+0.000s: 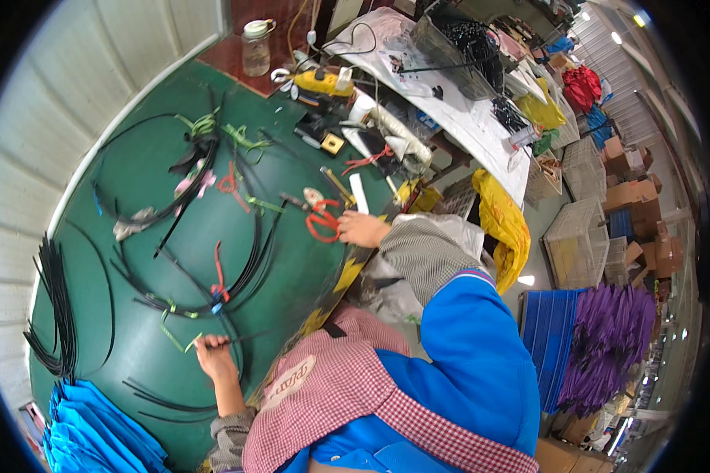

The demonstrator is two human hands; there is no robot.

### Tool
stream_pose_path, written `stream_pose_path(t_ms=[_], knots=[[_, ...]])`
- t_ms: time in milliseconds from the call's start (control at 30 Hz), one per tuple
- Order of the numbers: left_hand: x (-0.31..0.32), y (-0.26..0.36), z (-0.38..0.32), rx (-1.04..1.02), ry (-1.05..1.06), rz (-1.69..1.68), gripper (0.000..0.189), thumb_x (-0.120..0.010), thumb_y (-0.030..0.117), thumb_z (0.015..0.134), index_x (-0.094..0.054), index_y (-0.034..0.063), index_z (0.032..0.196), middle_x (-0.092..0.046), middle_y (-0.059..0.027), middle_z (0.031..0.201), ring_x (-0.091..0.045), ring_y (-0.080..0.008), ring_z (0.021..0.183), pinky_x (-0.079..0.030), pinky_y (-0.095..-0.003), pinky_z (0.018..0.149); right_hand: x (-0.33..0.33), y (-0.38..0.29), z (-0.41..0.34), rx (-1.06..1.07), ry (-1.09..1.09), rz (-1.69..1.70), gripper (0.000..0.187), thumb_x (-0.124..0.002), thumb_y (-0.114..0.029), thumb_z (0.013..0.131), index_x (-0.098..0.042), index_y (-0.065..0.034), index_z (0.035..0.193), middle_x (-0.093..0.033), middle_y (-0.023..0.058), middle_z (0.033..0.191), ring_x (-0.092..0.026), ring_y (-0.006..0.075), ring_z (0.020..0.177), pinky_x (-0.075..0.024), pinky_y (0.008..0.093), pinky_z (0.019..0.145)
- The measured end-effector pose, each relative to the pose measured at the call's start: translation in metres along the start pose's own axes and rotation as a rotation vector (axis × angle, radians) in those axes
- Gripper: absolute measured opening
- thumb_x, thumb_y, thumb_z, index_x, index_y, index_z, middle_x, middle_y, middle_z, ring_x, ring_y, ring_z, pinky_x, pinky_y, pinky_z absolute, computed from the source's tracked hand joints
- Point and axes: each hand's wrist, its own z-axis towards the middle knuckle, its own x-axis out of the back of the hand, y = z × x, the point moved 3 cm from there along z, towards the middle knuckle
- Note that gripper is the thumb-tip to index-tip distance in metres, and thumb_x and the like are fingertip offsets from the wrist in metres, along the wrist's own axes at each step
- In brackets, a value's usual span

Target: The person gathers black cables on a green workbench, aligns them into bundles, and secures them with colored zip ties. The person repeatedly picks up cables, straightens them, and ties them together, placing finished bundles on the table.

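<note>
My left hand (215, 355) is closed on a thin black strip, over the near part of a green-topped table (296, 284). Beside its fingers lies a light green tie. At the table's right edge, my right hand (362, 229) touches the red handles of a pair of scissors (322, 224); whether it grips them I cannot tell. Between the hands is a coil of black strips (257, 260), bound with red, blue and green ties. Farther off lies another black coil (204, 177) with green, pink and whitish ties. Several loose black strips (171, 404) lie near my left hand.
A bundle of black strips (56, 307) and folded blue fabric (97, 428) are at the left rim. Toward the back stand a clear bottle (256, 50) and a yellow power strip (322, 81). A yellow bag (506, 230) hangs from the white-covered table (449, 112) at right.
</note>
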Motion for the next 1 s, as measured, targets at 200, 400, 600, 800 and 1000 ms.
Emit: stream_pose_path(t_ms=[200,400,600,800,1000], knots=[[0.006,-0.032,0.000,0.005,0.286,0.087,0.025,-0.044,0.035,0.098,-0.043,0.0135,0.085,-0.040,-0.0009,0.065,-0.041,-0.0170,0.062,-0.042,-0.0388,0.068,0.058,0.173,-0.044,-0.283,0.566,-0.057,0.021,-0.053,-0.012,0.081,-0.060,-0.0077,0.100,-0.060,0.0098,0.095,-0.058,0.0280,0.091,-0.0460,0.0398,0.081],[0.027,-0.024,-0.018,0.092,0.513,0.040,0.029,-0.040,0.037,0.099,-0.044,0.0143,0.082,-0.037,-0.0005,0.062,-0.038,-0.0177,0.060,-0.040,-0.0377,0.067,0.120,0.394,-0.165,-0.831,0.399,-0.744,0.031,-0.049,-0.012,0.082,-0.056,-0.0061,0.112,-0.056,0.0107,0.110,-0.051,0.0243,0.103,-0.0394,0.0391,0.091],[0.026,-0.013,-0.021,0.118,0.631,0.058,0.029,-0.043,0.040,0.097,-0.045,0.0157,0.082,-0.037,0.0001,0.062,-0.038,-0.0173,0.059,-0.041,-0.0382,0.068,0.140,0.489,-0.217,-0.972,0.138,-0.888,0.023,-0.047,-0.018,0.085,-0.064,-0.0135,0.099,-0.061,0.0014,0.096,-0.053,0.0203,0.103,-0.0322,0.0518,0.097],[0.025,-0.013,-0.008,0.141,0.475,-0.001,0.018,-0.051,0.026,0.094,-0.044,0.0165,0.082,-0.030,0.0006,0.062,-0.030,-0.0151,0.056,-0.040,-0.0368,0.070,0.141,0.516,-0.255,-0.756,0.229,-0.357,0.030,-0.049,-0.024,0.089,-0.061,-0.0078,0.111,-0.066,0.0152,0.098,-0.061,0.0316,0.095,-0.0462,0.0396,0.084],[0.030,-0.032,0.005,0.009,0.643,0.056,0.015,-0.058,0.016,0.090,-0.044,0.0119,0.087,-0.041,-0.0025,0.068,-0.042,-0.0194,0.062,-0.046,-0.0458,0.074,0.172,0.493,-0.240,-0.651,0.230,-0.670,0.035,-0.041,-0.033,0.096,-0.056,-0.0144,0.121,-0.066,0.0186,0.087,-0.064,0.0372,0.072,-0.0492,0.0471,0.060]])
